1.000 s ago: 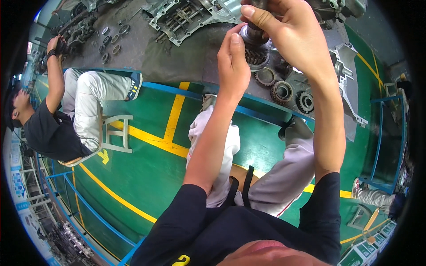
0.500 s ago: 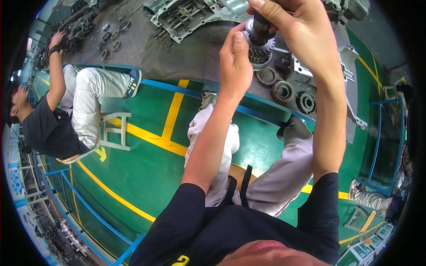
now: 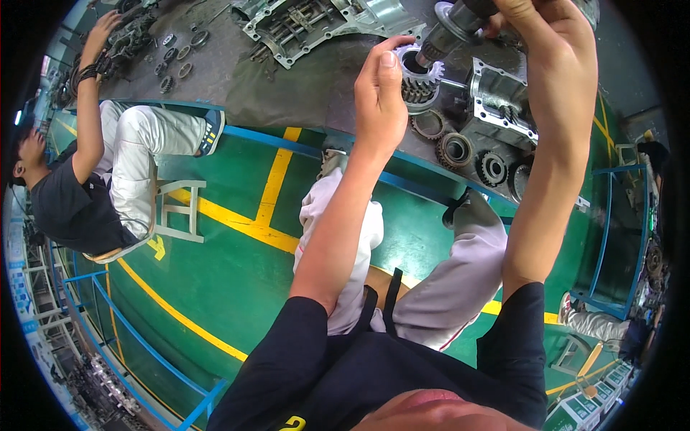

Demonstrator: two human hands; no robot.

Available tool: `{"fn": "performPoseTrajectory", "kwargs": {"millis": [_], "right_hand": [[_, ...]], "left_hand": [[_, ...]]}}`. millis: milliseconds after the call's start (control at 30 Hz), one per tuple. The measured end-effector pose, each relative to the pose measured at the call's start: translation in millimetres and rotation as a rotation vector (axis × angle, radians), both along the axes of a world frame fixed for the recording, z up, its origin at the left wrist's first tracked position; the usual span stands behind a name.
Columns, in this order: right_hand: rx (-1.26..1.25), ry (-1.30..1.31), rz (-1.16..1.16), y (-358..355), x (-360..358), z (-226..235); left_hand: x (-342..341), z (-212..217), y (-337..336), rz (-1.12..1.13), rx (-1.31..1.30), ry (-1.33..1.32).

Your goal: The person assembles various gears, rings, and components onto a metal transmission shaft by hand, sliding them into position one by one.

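Your left hand (image 3: 381, 100) is partly closed around the left side of the gear (image 3: 422, 87), thumb on the near side and fingers over the far side. The gear stands upright near the edge of the worktop (image 3: 215, 54), bore facing up. Your right hand (image 3: 555, 43) has its fingers wrapped around the dark upper part of the shaft (image 3: 454, 32), which tilts down to the left; its splined end is right by the bore, and I cannot tell whether the two touch. Right of the gear lies a casing (image 3: 496, 108), with toothed rings (image 3: 468, 152) along the edge nearer you. Beyond your left hand lies a larger housing (image 3: 293, 43). Well to the left, a co-worker (image 3: 79, 215) in a black shirt sits on a stool (image 3: 180, 232), one arm raised.
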State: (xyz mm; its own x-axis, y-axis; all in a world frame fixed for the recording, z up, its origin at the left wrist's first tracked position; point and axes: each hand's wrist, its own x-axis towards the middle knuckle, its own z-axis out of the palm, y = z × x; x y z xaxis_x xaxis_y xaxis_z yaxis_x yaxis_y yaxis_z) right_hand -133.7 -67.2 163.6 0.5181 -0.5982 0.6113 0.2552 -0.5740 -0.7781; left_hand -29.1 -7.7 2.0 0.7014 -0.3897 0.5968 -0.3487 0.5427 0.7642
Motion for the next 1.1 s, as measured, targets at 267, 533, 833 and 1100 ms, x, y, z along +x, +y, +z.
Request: {"fn": "performPoseTrajectory", "kwargs": {"millis": [267,533,833,1100], "right_hand": [[0.226,-0.190,-0.005,-7.2,-2.1,12.0],[0.340,-0.430,0.484,-22.7,-18.3,13.0],[0.449,-0.692,0.738,-56.1,-12.2,1.9],[0.465,-0.696,0.811,-54.4,-14.8,0.5]], "left_hand": [[-3.8,2.8,5.1,-0.054,0.057,0.075],[-2.3,3.9,3.0,-0.085,0.003,0.074],[-2.6,4.1,1.6,-0.095,0.012,0.059],[-2.1,5.2,3.0,-0.079,0.032,0.045]]}}
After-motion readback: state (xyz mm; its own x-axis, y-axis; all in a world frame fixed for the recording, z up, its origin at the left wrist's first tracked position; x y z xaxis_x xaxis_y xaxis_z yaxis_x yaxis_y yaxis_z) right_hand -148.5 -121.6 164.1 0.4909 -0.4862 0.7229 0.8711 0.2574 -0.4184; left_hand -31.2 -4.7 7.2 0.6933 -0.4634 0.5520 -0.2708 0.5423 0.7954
